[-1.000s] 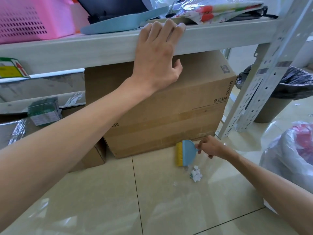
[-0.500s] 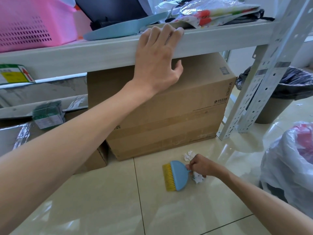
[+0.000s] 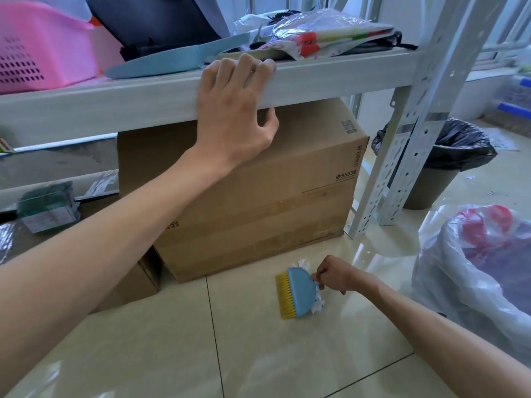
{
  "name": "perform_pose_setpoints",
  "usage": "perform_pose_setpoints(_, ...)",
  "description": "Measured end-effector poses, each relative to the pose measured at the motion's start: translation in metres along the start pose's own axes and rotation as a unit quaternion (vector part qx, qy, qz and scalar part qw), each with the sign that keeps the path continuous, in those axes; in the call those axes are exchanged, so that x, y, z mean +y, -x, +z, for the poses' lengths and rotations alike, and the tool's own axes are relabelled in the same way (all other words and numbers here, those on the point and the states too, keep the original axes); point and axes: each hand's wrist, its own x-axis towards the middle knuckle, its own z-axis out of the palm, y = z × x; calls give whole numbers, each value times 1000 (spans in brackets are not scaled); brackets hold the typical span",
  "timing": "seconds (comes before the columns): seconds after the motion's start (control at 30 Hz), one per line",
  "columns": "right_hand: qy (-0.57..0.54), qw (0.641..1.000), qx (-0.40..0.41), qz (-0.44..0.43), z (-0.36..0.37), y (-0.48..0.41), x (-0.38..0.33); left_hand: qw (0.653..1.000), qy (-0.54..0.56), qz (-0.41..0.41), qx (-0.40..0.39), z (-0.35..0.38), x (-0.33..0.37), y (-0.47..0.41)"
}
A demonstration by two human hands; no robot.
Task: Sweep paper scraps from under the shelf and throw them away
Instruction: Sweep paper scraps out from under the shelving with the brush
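My right hand (image 3: 337, 273) grips the handle of a small blue brush (image 3: 300, 291) with yellow bristles, low on the tiled floor in front of a big cardboard box (image 3: 258, 196). White paper scraps lie on both sides of the brush: one clump (image 3: 318, 303) just right of its blue back, another (image 3: 301, 263) behind its top edge. My left hand (image 3: 235, 110) holds the front edge of the grey shelf board (image 3: 115, 107), fingers curled over the top. A light blue dustpan (image 3: 172, 63) lies on that shelf.
A bin with a black liner (image 3: 448, 156) stands behind the white perforated shelf post (image 3: 402, 156). A clear plastic bag (image 3: 482, 268) of rubbish sits at the right. A pink basket (image 3: 37, 50) and bags crowd the shelf top. A smaller box (image 3: 135, 282) sits left of the big one.
My right hand has drawn the brush away from the box toward me and leftward, then a little back to the right. Scraps now lie beside and behind the brush. My left hand stays put.
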Motion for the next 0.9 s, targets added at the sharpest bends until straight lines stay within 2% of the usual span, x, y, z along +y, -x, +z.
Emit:
perform_pose_setpoints(0.23, 0, 1000, -4, -5, -6, 12, 1, 999, 27, -19, -22, -4, 1, -2)
perform_pose_setpoints(0.5, -69, 997, 26, -12, -23, 21, -2, 999, 26, -18, -28, -6, 10, -7)
perform_pose_setpoints(0.6, -93, 994, 64, 7, -35, 20, 0, 998, 45, 21, -40, -5, 20, -14)
perform_pose_setpoints(0.73, -73, 991, 106, 28, -50, 22, -1, 990, 83, 87, -81, 1, 44, -26)
perform_pose_setpoints(0.9, -55, 989, 135, 28, -64, 17, 0, 980, 117, 117, -113, 17, 72, -47)
